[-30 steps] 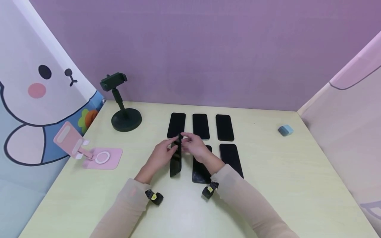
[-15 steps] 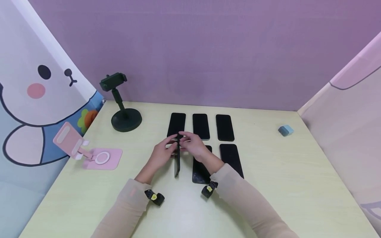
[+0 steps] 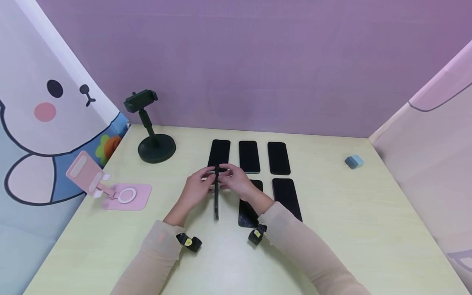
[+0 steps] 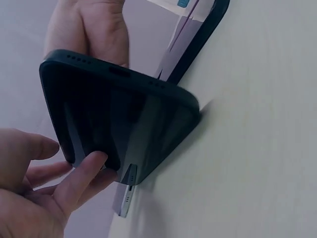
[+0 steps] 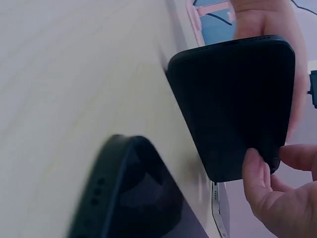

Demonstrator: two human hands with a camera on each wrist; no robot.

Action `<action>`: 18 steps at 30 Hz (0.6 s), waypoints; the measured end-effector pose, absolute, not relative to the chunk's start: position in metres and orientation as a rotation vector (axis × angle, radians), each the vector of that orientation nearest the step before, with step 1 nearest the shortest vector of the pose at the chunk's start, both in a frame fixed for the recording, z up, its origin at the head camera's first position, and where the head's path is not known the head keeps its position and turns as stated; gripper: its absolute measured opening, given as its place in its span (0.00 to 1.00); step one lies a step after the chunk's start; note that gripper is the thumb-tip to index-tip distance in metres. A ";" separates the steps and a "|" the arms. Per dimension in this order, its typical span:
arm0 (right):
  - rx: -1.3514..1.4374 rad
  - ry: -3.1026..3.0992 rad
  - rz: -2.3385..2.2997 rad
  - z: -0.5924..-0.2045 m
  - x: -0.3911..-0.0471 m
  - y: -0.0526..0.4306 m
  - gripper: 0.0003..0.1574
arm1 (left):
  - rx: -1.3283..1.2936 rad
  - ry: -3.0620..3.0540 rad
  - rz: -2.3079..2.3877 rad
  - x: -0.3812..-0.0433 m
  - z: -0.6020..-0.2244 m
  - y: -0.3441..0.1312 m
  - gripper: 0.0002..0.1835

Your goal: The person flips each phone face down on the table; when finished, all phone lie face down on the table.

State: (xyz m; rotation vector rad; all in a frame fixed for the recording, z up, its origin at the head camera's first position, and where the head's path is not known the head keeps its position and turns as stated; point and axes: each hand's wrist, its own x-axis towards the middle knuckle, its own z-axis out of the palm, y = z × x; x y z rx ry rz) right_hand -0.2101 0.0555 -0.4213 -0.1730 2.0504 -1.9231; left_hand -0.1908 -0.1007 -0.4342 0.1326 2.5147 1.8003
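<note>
A dark phone (image 3: 216, 200) stands on its long edge, nearly edge-on in the head view. My left hand (image 3: 195, 187) grips its far end from the left, and my right hand (image 3: 237, 180) grips that end from the right. In the left wrist view the glossy screen (image 4: 114, 114) faces my left hand (image 4: 44, 183), with a fingertip on it. The dark back (image 5: 235, 99) shows in the right wrist view, where my right hand (image 5: 277, 198) holds the far corner. Beside it lies another black phone (image 3: 248, 211), partly under my right forearm.
Three black phones lie in a back row: left (image 3: 219, 152), middle (image 3: 249, 157) and right (image 3: 278, 157). A further phone (image 3: 287, 196) lies front right. At left stand a black phone holder (image 3: 156, 148) and a pink folding stand (image 3: 141, 200). A small blue block (image 3: 354, 161) sits far right.
The phone in my hands has turned from showing its dark face to standing edge-on, and shifted slightly left. Both hands moved slightly left with it. The other things stayed put.
</note>
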 end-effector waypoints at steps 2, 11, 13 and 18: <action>-0.190 2.090 -1.859 -0.424 -0.210 0.055 0.28 | 0.113 2.543 1.760 -0.192 -0.432 -0.102 0.21; -0.255 2.244 -1.674 -0.434 -0.212 0.051 0.24 | 0.119 2.719 1.546 -0.197 -0.424 -0.111 0.22; -0.239 2.256 -1.657 -0.436 -0.213 0.050 0.23 | 0.109 2.753 1.507 -0.198 -0.424 -0.114 0.21; -0.198 2.328 -1.583 -0.438 -0.213 0.049 0.19 | 0.111 2.823 1.372 -0.199 -0.427 -0.120 0.20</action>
